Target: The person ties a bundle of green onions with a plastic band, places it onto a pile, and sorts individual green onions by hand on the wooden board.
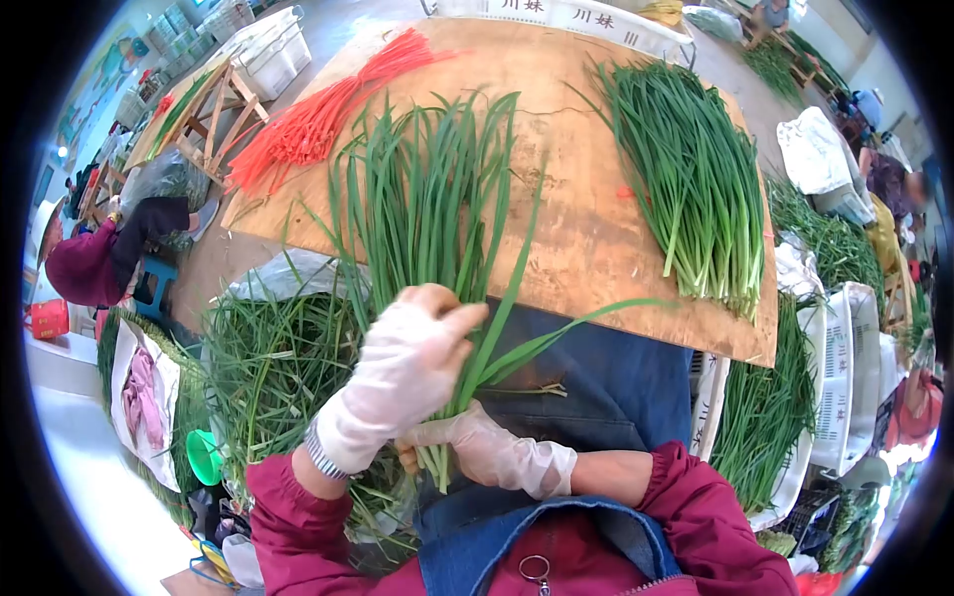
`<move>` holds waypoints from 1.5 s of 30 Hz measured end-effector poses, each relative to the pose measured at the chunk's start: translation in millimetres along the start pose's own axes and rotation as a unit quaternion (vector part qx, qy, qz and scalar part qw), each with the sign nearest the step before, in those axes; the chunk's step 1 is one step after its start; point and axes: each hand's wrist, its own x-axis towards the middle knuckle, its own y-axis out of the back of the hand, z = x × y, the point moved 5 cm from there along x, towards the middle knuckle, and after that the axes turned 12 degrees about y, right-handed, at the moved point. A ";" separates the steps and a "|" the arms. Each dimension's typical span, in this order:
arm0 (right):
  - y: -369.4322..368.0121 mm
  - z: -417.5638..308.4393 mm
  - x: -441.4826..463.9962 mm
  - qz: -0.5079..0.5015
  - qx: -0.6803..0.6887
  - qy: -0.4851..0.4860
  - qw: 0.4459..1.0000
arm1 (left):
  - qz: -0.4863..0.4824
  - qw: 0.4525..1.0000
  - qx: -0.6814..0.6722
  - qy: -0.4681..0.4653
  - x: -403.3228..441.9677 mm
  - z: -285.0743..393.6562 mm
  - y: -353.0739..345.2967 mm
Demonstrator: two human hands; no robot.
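A bunch of garlic chives (422,214) stands upright in front of me, its long green leaves fanning over the near edge of the wooden board. My right hand (487,452), in a thin whitish glove, is closed around the pale stem ends. Higher up, my gloved left hand (402,358) has curled fingers at the leaves, thumb and forefinger by the bunch's right side. A few loose leaves splay out to the right there. What lies under the left fingers is partly hidden.
On the wooden board (542,189) lie a pile of garlic chives (686,179) and red plastic ties (318,114). Loose greens (278,368) heap at my left. White crates (845,377) stand right; a seated person (109,248) is at far left.
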 end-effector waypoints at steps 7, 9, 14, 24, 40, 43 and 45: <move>5.4 0.5 0.2 0.040 -0.034 0.016 0.998 | -0.177 0.976 0.123 -0.024 21.8 3.2 -28.2; 6.3 1.4 -0.3 0.051 -0.041 0.017 0.998 | -0.133 0.984 0.110 -0.052 23.4 3.4 -30.6; 9.9 1.5 0.3 0.052 -0.053 0.038 0.997 | -0.035 0.996 0.076 0.009 17.3 7.5 -35.4; 15.9 -0.7 -2.4 0.046 -0.082 0.070 0.993 | 0.160 0.983 0.054 0.068 10.1 6.9 -35.5; 4.1 -19.9 -7.6 -0.046 0.046 0.007 0.998 | 0.448 0.813 0.160 0.337 -129.1 -147.3 97.8; 5.1 -17.4 -7.4 -0.051 0.035 -0.005 0.998 | 0.265 0.841 -0.212 0.421 -104.6 -104.5 44.8; 4.7 -14.0 -5.4 -0.074 0.019 -0.007 0.997 | 0.067 0.843 -0.329 0.419 -78.5 -84.8 10.1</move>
